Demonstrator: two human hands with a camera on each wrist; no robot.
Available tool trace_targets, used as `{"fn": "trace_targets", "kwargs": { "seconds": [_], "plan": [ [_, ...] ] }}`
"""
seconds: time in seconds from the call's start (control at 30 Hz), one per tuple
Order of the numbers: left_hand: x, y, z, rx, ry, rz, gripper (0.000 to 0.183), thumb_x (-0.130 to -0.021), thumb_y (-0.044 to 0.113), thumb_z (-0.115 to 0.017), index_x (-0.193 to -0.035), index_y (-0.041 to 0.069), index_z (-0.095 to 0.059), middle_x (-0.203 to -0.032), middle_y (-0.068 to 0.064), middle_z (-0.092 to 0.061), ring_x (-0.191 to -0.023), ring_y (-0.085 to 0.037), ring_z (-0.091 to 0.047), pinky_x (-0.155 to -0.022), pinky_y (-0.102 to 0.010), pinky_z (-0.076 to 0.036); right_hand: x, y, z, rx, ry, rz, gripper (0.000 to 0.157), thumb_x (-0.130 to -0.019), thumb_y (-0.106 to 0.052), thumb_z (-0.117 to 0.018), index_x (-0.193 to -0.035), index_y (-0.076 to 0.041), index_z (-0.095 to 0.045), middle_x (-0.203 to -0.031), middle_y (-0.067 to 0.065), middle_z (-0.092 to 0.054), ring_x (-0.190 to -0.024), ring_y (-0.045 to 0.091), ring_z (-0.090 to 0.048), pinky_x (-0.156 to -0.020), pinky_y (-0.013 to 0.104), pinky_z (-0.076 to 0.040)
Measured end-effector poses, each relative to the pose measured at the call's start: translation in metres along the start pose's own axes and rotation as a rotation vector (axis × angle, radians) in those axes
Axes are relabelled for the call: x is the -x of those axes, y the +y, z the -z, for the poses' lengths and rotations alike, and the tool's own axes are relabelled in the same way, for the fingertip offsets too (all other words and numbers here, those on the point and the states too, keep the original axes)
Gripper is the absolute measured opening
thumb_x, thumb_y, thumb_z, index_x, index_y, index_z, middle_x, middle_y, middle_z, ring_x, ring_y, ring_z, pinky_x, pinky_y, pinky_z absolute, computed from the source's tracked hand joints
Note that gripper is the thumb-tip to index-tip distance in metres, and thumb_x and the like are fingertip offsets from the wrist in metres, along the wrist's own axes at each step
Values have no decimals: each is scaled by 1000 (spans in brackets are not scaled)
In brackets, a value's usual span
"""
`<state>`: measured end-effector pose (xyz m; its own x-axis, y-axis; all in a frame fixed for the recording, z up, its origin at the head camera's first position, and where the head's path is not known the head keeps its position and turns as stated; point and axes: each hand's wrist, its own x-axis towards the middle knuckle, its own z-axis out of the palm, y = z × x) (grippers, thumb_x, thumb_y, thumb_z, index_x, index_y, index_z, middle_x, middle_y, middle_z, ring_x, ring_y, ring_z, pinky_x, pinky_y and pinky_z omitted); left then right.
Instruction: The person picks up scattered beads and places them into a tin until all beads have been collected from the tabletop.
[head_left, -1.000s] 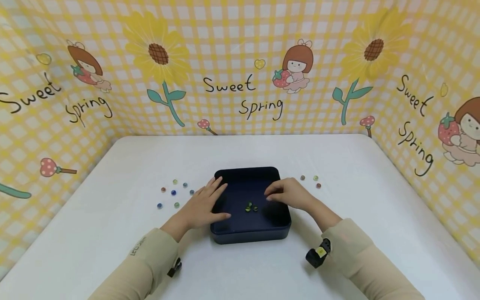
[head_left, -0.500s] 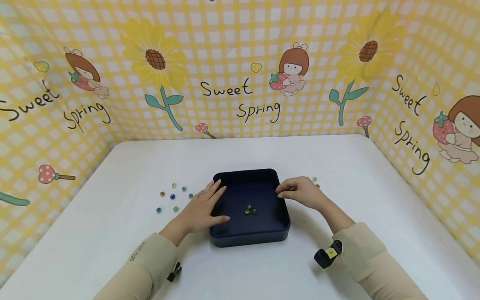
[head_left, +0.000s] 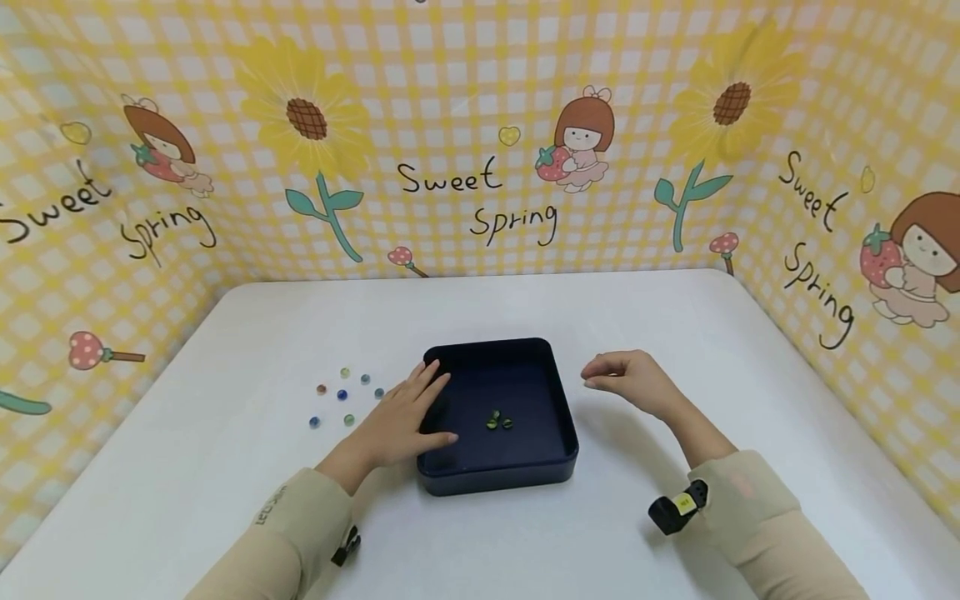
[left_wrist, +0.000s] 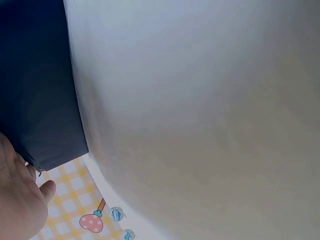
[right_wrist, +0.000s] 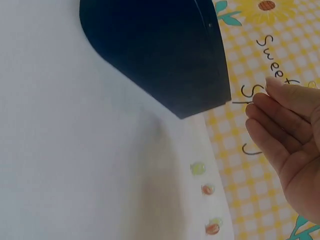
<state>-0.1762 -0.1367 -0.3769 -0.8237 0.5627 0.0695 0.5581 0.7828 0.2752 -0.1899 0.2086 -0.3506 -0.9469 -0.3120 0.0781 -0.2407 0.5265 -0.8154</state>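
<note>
A dark blue square box point(head_left: 497, 477) with low walls stands on the white table, with three green marbles point(head_left: 497, 421) on its floor. My left hand point(head_left: 397, 421) rests on the box's left rim, fingers spread and thumb reaching over the inside. Right of the box, in the air, is my right hand point(head_left: 633, 383), fingers loosely bent and nothing seen between them. The right wrist view shows its palm point(right_wrist: 300, 165), with a green marble point(right_wrist: 198, 168) and brown marbles point(right_wrist: 207, 189) lying on the table past it. The head view hides those marbles behind the right hand.
Several loose blue, green and brown marbles point(head_left: 342, 395) lie left of the box, beside the left hand. A yellow checked cloth point(head_left: 450, 100) with printed flowers and figures walls the white table point(head_left: 480, 308) at the back and both sides.
My right hand has moved right, from over the box's inside, past its right rim, to beside it. The marbles on the right have become hidden behind it. The left hand stays put.
</note>
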Motion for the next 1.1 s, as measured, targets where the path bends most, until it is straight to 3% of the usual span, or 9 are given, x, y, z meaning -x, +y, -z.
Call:
{"fn": "trace_targets", "kwargs": {
  "seconds": [0.13, 0.33, 0.57, 0.87, 1.1],
  "plan": [
    [1, 0, 0, 4, 2, 3, 85, -77, 62, -44, -139, 10, -18, -144, -8, -5, -130, -24, 0, -100, -47, -14, 2, 8, 5, -12, 30, -22, 26, -78, -20, -64, -95, 0, -64, -97, 8, -62, -109, 25, -47, -81, 35, -43],
    [2, -1, 0, -1, 3, 13, 85, -77, 62, -44, -139, 11, -18, -144, -7, -5, -130, -23, 0, -100, -46, -13, 7, 17, 11, 13, 74, -57, 26, -80, -20, -62, -96, -1, -64, -97, 8, -62, -89, 22, -56, -74, 33, -45],
    [2, -3, -1, -5, 14, 12, 86, -76, 64, -42, -139, 10, -19, -144, -8, -6, -130, -23, 0, -100, -46, -13, 9, 30, 18, 67, 111, -68, 24, -80, -19, -62, -95, 0, -64, -99, 13, -60, -99, 27, -52, -77, 36, -45],
    [0, -3, -2, -15, 7, 1, 86, -77, 64, -41, -139, 11, -17, -144, -7, -4, -130, -22, 1, -100, -47, -13, 9, 46, 27, 121, 146, -139, 25, -81, -17, -60, -99, 0, -62, -99, 13, -61, -95, 27, -53, -75, 36, -44],
    [-1, -1, -1, -12, 7, -6, 86, -77, 64, -41, -139, 9, -18, -144, -9, -6, -130, -24, -1, -99, -47, -14, 8, 54, 31, 142, 176, -133, 21, -81, -13, -60, -97, 1, -63, -93, 13, -63, -93, 27, -55, -74, 36, -43]
  ]
}}
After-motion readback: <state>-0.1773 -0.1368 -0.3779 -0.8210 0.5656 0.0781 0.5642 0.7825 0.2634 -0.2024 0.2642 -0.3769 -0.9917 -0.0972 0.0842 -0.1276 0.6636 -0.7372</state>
